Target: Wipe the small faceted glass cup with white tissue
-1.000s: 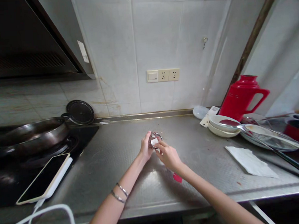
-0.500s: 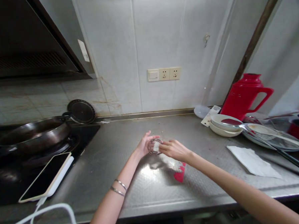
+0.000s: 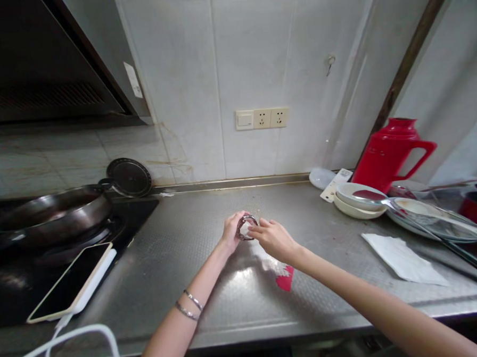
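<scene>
Over the middle of the steel counter, my left hand (image 3: 231,231) is wrapped round a small clear glass (image 3: 241,231), its round mouth tilted towards me. Fingers of my right hand (image 3: 274,239) reach to the mouth of the glass and press a piece of white tissue (image 3: 246,229) inside it. The fingertips and part of the tissue are hidden. Below my right wrist a torn red-and-silver wrapper (image 3: 285,279) lies on the counter. Two silver bracelets (image 3: 189,304) circle my left forearm.
At left, a steel pan (image 3: 60,209) sits on the black hob, with a phone (image 3: 74,283) and white cable in front. To the right are stacked bowls (image 3: 360,204), a red thermos jug (image 3: 385,157), plates with utensils and a folded white napkin (image 3: 404,257).
My left fingers, earlier stretched out beside the glass, have closed round it. The glass has turned its mouth more towards me, and my right fingers have shifted slightly left and down.
</scene>
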Demonstrator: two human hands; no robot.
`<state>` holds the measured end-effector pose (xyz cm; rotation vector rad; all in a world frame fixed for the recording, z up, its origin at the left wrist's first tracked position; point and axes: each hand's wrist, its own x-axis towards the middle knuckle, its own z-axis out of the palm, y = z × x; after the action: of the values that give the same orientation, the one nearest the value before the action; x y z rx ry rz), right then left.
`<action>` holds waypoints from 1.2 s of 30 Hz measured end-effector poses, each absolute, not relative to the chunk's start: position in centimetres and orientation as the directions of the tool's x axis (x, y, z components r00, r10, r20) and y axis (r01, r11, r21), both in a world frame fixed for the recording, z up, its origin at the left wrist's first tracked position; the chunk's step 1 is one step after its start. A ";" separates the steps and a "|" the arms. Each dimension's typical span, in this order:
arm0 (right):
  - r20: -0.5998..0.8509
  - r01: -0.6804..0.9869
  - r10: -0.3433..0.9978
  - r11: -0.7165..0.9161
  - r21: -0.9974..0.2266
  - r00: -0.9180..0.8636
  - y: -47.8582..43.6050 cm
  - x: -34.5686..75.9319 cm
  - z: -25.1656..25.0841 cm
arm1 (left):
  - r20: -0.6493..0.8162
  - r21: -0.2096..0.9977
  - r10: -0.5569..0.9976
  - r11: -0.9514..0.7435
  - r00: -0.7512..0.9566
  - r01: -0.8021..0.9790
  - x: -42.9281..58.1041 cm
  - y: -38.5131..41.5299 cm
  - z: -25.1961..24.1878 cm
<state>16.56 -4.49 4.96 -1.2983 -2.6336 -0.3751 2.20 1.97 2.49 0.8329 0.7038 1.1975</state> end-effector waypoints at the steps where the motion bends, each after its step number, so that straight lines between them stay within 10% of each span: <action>1: 0.285 0.817 0.773 0.572 0.073 -0.567 -4.7 16.1 4.8 | -0.027 0.844 0.977 0.136 0.213 -0.519 2.2 1.9 2.6; 9: 0.291 0.903 0.902 0.382 -0.198 -0.318 -4.9 13.2 3.1 | -0.035 0.762 0.976 0.166 0.216 -0.626 1.9 2.2 1.9; 25: 0.109 0.509 0.525 0.719 0.474 -0.844 -2.6 18.7 6.8 | -0.228 0.758 0.778 0.519 0.585 -0.396 0.9 2.9 1.5; 36: 0.324 0.914 0.869 0.404 -0.026 -0.375 -5.6 15.4 3.5 | -0.096 0.682 0.923 0.335 0.374 -0.650 2.3 1.9 2.0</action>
<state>15.37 -5.56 3.50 -1.5564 -2.3784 -0.2269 2.31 1.87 1.99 0.6055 0.5247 1.0895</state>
